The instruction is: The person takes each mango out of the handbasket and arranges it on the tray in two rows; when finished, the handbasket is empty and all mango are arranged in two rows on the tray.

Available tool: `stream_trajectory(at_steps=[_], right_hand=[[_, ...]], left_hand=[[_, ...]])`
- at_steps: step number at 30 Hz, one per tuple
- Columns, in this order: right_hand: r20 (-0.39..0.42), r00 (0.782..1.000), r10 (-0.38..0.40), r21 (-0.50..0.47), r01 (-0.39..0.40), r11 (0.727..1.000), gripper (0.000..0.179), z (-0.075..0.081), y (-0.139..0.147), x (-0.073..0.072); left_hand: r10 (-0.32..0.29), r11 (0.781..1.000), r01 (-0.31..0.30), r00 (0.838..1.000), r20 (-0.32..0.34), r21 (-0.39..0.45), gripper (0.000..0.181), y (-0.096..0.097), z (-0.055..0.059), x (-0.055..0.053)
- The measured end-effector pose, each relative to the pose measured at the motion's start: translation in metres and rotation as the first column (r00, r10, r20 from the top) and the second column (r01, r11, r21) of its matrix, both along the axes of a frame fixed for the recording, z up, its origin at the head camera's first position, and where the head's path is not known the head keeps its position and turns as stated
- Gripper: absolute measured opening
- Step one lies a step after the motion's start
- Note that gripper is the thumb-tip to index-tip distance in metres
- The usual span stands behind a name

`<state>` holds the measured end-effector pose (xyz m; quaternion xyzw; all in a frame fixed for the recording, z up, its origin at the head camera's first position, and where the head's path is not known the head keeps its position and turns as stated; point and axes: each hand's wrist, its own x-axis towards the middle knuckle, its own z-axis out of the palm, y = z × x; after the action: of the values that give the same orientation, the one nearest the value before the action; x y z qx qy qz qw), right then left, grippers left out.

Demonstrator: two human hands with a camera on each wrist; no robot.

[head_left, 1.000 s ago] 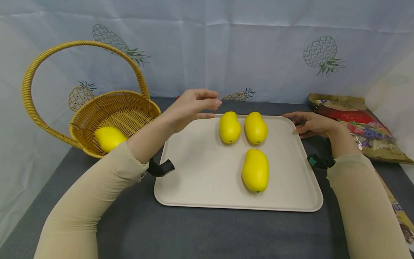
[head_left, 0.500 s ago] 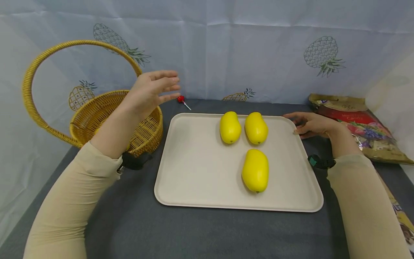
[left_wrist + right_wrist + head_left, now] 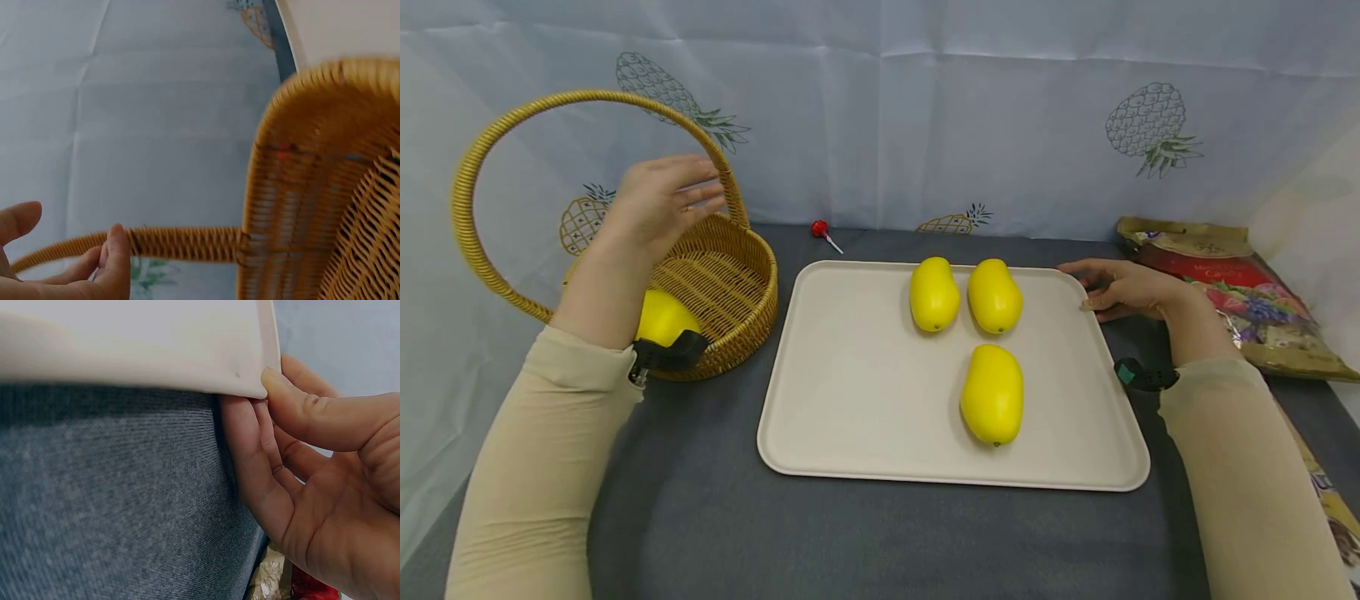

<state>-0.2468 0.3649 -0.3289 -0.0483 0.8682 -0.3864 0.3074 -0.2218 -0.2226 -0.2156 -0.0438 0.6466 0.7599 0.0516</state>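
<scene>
My left hand (image 3: 658,200) is raised over the wicker basket (image 3: 760,275), its fingertips close to the right side of the tall handle (image 3: 587,98). In the left wrist view, the thumb stands apart from the fingers (image 3: 115,250), which overlap the handle. A yellow mango (image 3: 666,318) lies in the basket, partly covered by the wrist strap. My right hand (image 3: 1131,287) pinches the far right corner of the beige tray (image 3: 857,400); the right wrist view has the thumb at the rim and fingers underneath. Two mangoes (image 3: 934,294) lie side by side on the tray, with another mango (image 3: 992,395) nearer me.
A red lollipop (image 3: 820,228) lies behind the tray near the pineapple-print cloth (image 3: 1000,125). To the right, beyond my forearm, is a candy bag (image 3: 1247,292). Another printed packet (image 3: 1333,500) shows at the right edge, partly hidden by my sleeve.
My left hand has moved left from above the tray's far left corner to over the basket, uncovering the lollipop. The right hand, tray and its mangoes have stayed put.
</scene>
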Motion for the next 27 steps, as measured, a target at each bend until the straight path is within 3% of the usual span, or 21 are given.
stream_trajectory(at_steps=[7,11,14,19,24,27], right_hand=[[0.006,1.0,0.005,-0.012,-0.004,1.0,0.079,-0.001,0.002,-0.001],[0.004,1.0,0.003,-0.01,-0.003,1.0,0.079,-0.001,0.002,-0.001],[0.004,1.0,0.002,-0.009,-0.002,1.0,0.079,-0.001,0.001,-0.001],[0.002,1.0,0.001,-0.007,-0.001,1.0,0.079,-0.002,0.001,-0.001],[0.004,1.0,-0.003,-0.008,0.003,1.0,0.079,-0.002,0.001,-0.001],[0.006,1.0,-0.004,-0.006,0.004,1.0,0.078,-0.002,0.001,-0.001]], left_hand=[[0.124,0.991,-0.128,0.986,0.112,0.031,0.072,-0.027,-0.011,-0.007],[0.175,0.984,-0.179,0.968,0.181,0.004,0.052,-0.041,-0.017,-0.008],[0.206,0.978,-0.193,0.953,0.224,-0.078,0.042,-0.05,-0.02,-0.009],[0.248,0.949,-0.171,0.924,0.292,-0.264,0.063,-0.06,-0.025,-0.008],[0.271,0.9,-0.123,0.909,0.316,-0.418,0.034,-0.069,-0.031,-0.005],[0.286,0.863,-0.106,0.909,0.304,-0.494,0.027,-0.072,-0.033,-0.003]])
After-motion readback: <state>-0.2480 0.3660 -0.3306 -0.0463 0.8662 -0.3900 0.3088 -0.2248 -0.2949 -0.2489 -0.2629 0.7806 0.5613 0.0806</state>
